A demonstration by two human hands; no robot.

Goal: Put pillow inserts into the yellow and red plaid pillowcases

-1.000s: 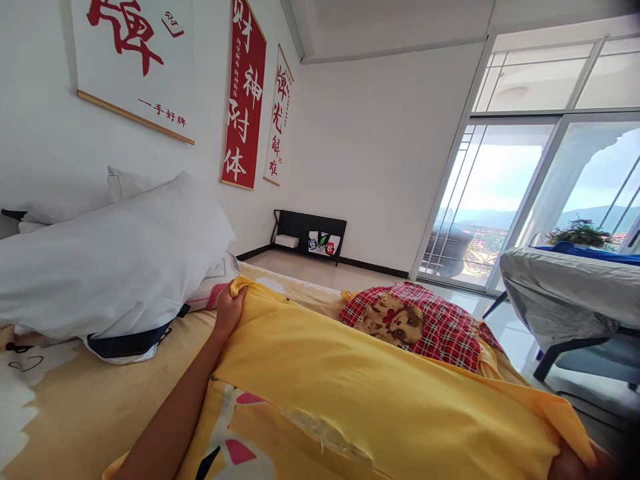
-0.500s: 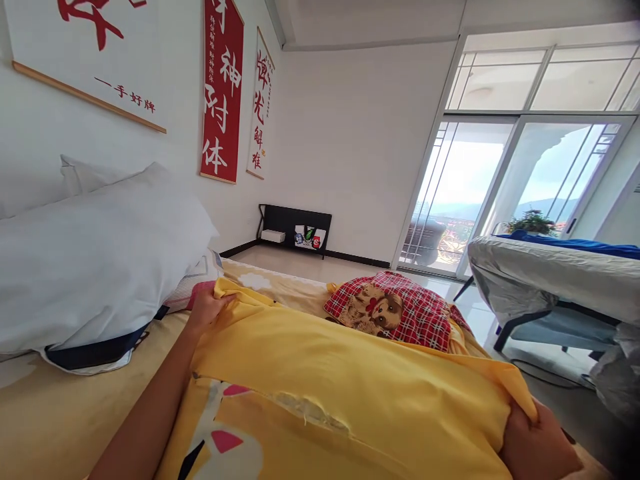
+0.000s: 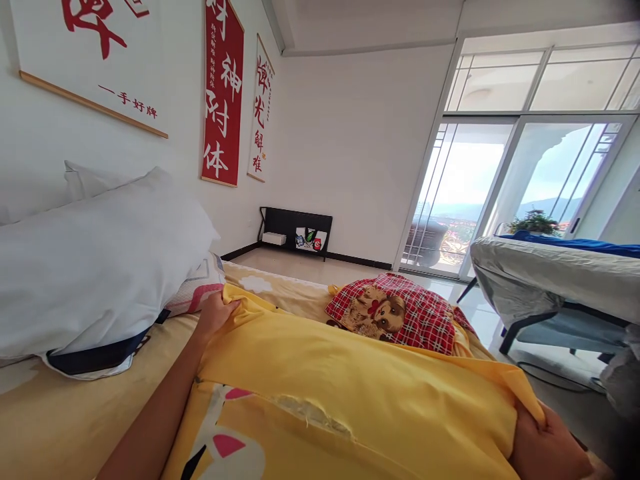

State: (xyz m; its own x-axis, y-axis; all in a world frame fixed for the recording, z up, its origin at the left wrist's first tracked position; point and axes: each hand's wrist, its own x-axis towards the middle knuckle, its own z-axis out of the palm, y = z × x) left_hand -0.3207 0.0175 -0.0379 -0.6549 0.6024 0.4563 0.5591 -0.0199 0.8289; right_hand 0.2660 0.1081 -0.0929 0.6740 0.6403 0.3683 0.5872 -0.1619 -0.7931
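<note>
Right now the left hand (image 3: 214,315) is closed on the far left corner of a yellow cover (image 3: 360,360), with the fingers curled over the bunched edge of the cloth. The right hand (image 3: 547,445) is closed on the opposite corner, low at the right edge of the view, where the fabric folds over its knuckles. The cover is stretched between the two hands and lies across the bed in front of the person. A frayed seam (image 3: 313,412) runs across it between the hands, nearer the person than the left hand, and a white and pink cartoon print shows just below that.

Just to the left of the left hand lies a patterned pillow (image 3: 203,280), tucked under a large white pillow (image 3: 95,260). Both rest on the yellow bed sheet (image 3: 55,427). Beyond the cover, between the two hands and further from the person, sits a red checked cushion (image 3: 400,312) with a dog on it. Past the right hand stands a grey covered table (image 3: 545,277), and further off is a glass door (image 3: 455,200). High above the left hand a red scroll (image 3: 223,93) hangs on the wall.
</note>
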